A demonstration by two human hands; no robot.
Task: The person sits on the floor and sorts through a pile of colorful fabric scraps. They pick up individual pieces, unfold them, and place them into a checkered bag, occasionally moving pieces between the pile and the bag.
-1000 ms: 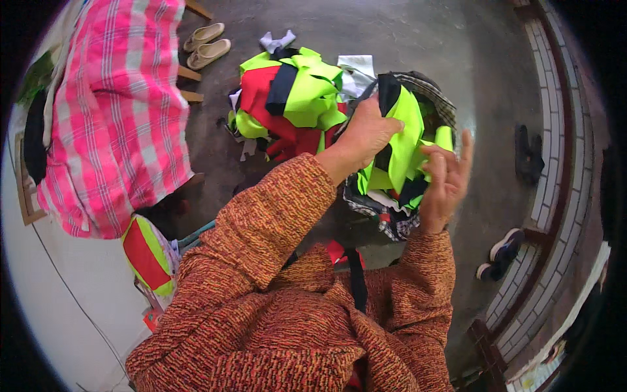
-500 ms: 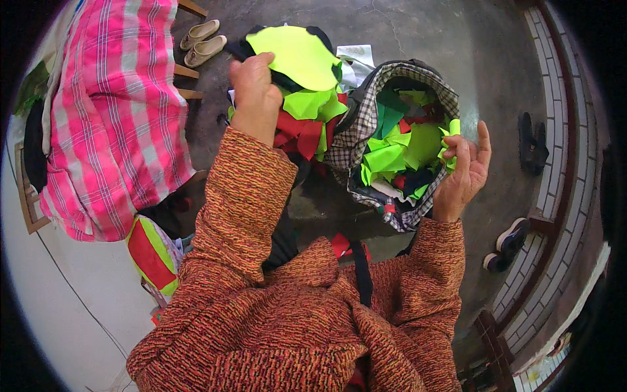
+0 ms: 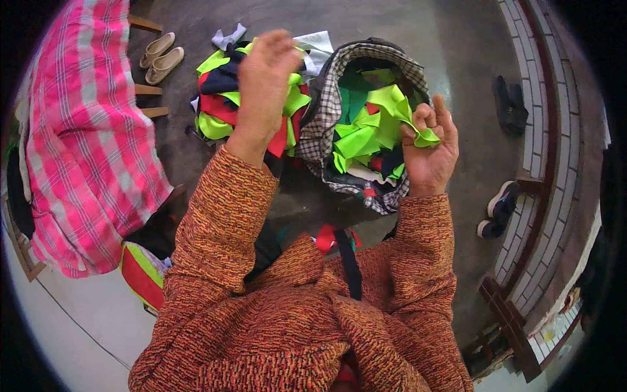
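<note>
My right hand [image 3: 432, 150] is at the right rim of a checked cloth bag [image 3: 320, 130], its fingers closed on a neon yellow-green fabric scrap [image 3: 395, 108]. Inside the bag lie more neon scraps [image 3: 358, 140], a dark green piece [image 3: 351, 103] and some red and navy bits. Over a heap of cut fabric left of the bag hangs my left hand [image 3: 266, 91], slightly blurred, fingers stretched out and no cloth visible in them. The heap shows a navy piece [image 3: 222, 78], a red piece [image 3: 215, 109] and neon pieces, partly hidden by that hand.
A pink plaid cloth [image 3: 91, 157] drapes over furniture with wooden legs at left, near beige shoes [image 3: 163, 65]. White fabric [image 3: 317, 44] lies behind the heap. Dark sandals [image 3: 509, 108] and dark shoes [image 3: 501, 206] stand at right by a white-tiled edge [image 3: 534, 98]. A red-and-neon item [image 3: 140, 277] is lower left.
The large neon piece has left my left hand, which has moved up and over the heap. My right hand now raises its neon scrap at the bag's rim. The whole view has shifted slightly.
</note>
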